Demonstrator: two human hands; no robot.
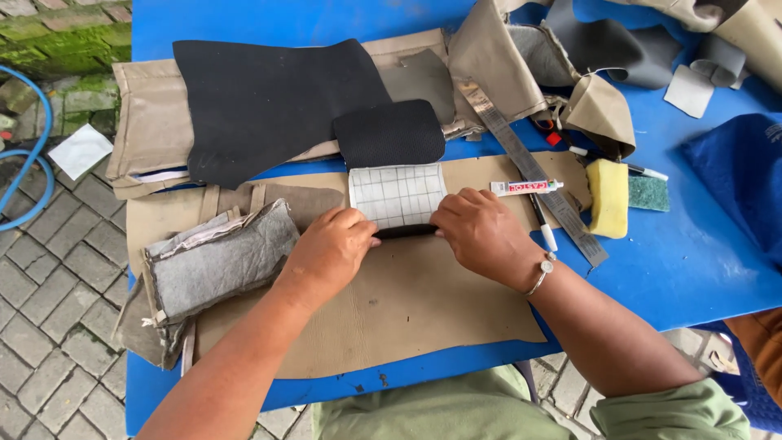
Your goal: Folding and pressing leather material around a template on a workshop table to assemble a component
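Pressing gridded patch (397, 195) onto tan leather sheet (391, 301), centre of blue table (692, 261). Left hand (330, 248) and right hand (481, 232) both flat on lower edge, fingers together, gripping nothing. Judging: smoothing step. Next needing even pressure along dark strip (405, 231).

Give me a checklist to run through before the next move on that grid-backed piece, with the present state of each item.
1. Both hands on the grid-backed piece: ok. The left hand and right hand press on its near edge from either side.
2. Piece lies on the tan sheet: ok, well within its edges.
3. Piece lies flat: not ok, its near edge curls over a dark strip.
4. Glue tube within reach: ok, just beyond the right hand; cap state cannot tell.
5. Metal ruler at hand: ok, lying diagonally to the right.
6. Yellow sponge clear of the sheet: ok, on the blue table.
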